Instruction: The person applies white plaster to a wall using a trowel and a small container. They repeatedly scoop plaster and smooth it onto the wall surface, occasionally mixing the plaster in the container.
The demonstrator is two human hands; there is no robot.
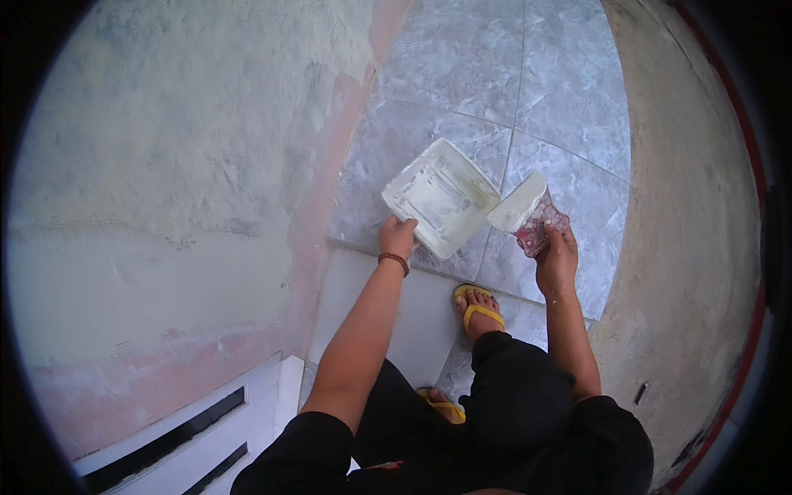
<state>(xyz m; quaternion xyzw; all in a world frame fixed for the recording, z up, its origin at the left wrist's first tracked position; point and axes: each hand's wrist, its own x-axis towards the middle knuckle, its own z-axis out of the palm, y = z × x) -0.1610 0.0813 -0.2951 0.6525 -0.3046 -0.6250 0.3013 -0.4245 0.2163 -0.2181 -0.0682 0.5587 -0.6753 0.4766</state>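
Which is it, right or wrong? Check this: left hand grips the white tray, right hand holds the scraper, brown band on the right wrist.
The brown band is on the left wrist, not the right, as the head view shows. The left hand grips the white tray and the right hand holds the scraper.

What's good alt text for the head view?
A person's left hand grips a white-smeared tray by its edge; the right hand holds a scraper with a whitish blade at the tray's right. Grey tiles and yellow sandals show below, a patchy wall at left.
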